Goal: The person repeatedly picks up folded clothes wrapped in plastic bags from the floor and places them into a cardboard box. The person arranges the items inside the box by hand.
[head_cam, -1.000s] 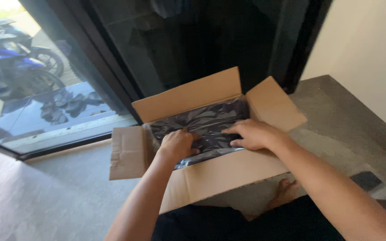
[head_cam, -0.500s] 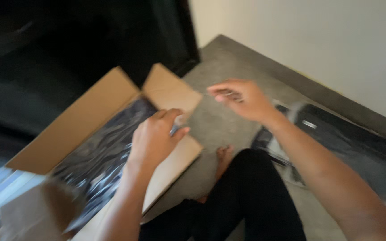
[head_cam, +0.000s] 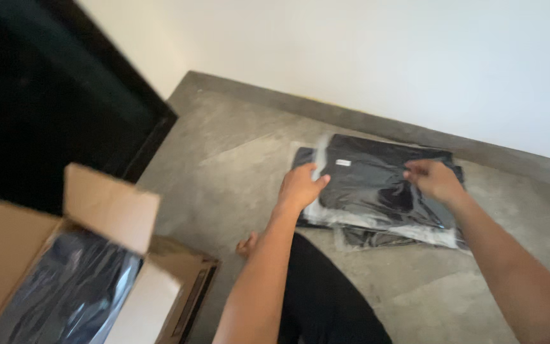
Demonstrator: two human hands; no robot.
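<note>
Plastic-wrapped garment (head_cam: 377, 181), seemingly newly gripped.

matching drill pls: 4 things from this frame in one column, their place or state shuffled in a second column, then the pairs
Things:
1. left hand
2. right hand
3. cardboard box
4. bagged black garment

Places or states:
A. flaps open, bottom left of the view
B. flat on the concrete floor by the wall
C. on the garment bag's left edge
D. on the bag's right part, fingers pinching the plastic

Pairs: 1-C, 2-D, 3-A, 4-B
</note>
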